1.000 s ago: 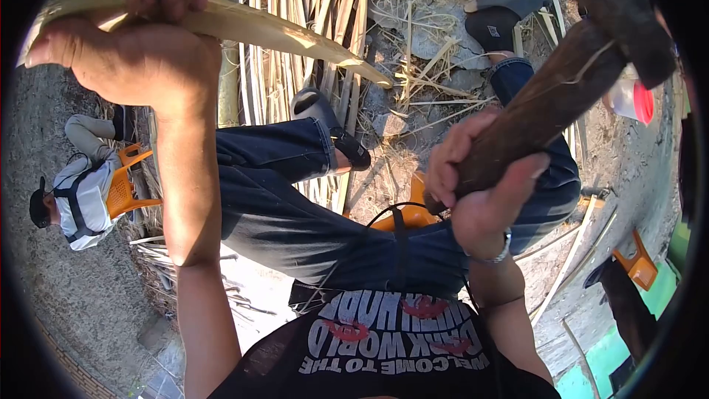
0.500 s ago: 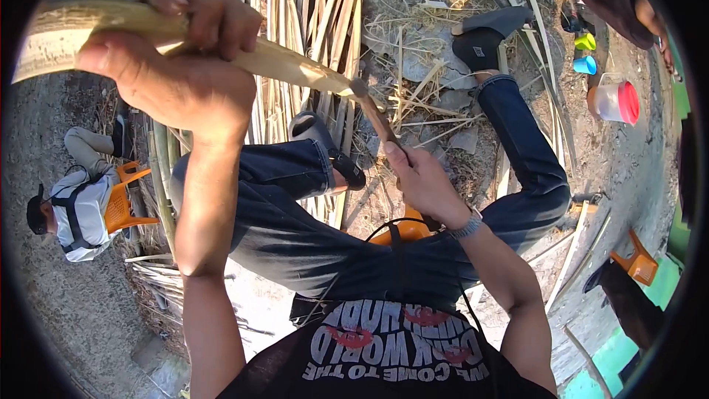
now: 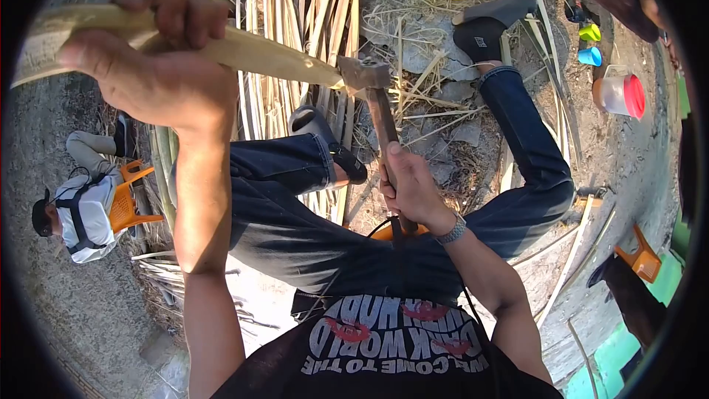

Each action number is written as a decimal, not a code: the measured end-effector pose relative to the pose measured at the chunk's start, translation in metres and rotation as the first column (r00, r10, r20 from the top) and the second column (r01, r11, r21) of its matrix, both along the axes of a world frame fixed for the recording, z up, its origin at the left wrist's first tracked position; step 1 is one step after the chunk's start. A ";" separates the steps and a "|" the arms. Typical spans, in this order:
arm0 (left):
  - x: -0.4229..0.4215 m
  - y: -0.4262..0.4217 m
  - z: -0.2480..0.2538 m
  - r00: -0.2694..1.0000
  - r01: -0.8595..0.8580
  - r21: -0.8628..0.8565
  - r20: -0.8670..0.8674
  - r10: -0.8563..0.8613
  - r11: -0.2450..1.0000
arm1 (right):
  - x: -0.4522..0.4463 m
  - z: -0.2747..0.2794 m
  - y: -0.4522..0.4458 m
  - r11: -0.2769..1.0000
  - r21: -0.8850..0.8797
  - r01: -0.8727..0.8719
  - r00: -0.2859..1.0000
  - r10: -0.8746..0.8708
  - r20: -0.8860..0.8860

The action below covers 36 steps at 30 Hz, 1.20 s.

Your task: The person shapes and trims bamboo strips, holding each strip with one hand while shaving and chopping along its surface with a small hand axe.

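Head view, pale piece: a long, pale-yellow length of wood or bamboo [image 3: 269, 58] runs through the left fingers, its tapered end reaching out to their right, its thicker end out to their left.
Left fingers: the left hand [image 3: 159, 77] is curled firmly round that length, fingers bent over the far edge and thumb pressed along the near side.
Tool: a brown-handled hand tool [image 3: 383, 120] with a blocky, dull metal head, just ahead of the right fingers; its head appears to touch the tapered end.
Right fingers: the right hand [image 3: 415, 186] is wrapped round the brown handle with hardly a gap, thumb lying up along it.
Watch: a silver metal-banded wristwatch [image 3: 451, 229], behind the right fingers.
Strips: a heap of long, thin tan strips [image 3: 336, 4], right of the left fingers and ahead of the right ones.
Container: a clear plastic tub with a red lid [image 3: 634, 96], well apart, right of and ahead of the right fingers.
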<state>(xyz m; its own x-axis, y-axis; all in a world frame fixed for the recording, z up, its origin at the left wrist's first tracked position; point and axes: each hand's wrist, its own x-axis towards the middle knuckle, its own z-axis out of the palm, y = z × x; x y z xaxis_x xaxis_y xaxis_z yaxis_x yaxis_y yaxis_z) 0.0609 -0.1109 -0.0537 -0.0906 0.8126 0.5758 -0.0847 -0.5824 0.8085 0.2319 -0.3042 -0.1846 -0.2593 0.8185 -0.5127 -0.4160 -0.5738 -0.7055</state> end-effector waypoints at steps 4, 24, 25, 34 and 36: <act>-0.023 0.007 -0.007 0.963 0.270 0.003 0.030 -0.270 0.963 | 0.019 0.057 0.018 0.990 -0.066 0.126 0.992 -0.126 -0.008; -0.004 -0.011 -0.002 0.971 0.223 -0.049 0.094 -0.218 0.973 | -0.008 -0.088 -0.002 0.902 -0.415 0.122 0.986 -0.061 0.158; -0.013 -0.005 -0.005 0.954 0.281 -0.034 0.118 -0.276 0.959 | 0.005 -0.088 -0.005 0.908 -0.394 0.139 0.984 -0.081 0.161; 0.004 0.020 -0.001 0.982 -0.184 0.052 -0.025 0.185 0.982 | 0.044 0.031 0.008 0.769 0.388 0.508 0.860 -0.476 -0.182; 0.004 0.023 -0.002 0.973 -0.213 0.091 -0.076 0.220 0.973 | 0.048 0.023 0.015 0.755 0.371 0.541 0.840 -0.510 -0.186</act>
<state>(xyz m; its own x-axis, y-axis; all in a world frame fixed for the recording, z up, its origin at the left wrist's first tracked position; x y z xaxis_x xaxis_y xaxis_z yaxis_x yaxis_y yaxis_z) 0.0645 -0.0881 -0.0560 -0.2075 0.7290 0.6523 0.1175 -0.6434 0.7564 0.2800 -0.2890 -0.1618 0.2502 0.9613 -0.1152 -0.6250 0.0695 -0.7775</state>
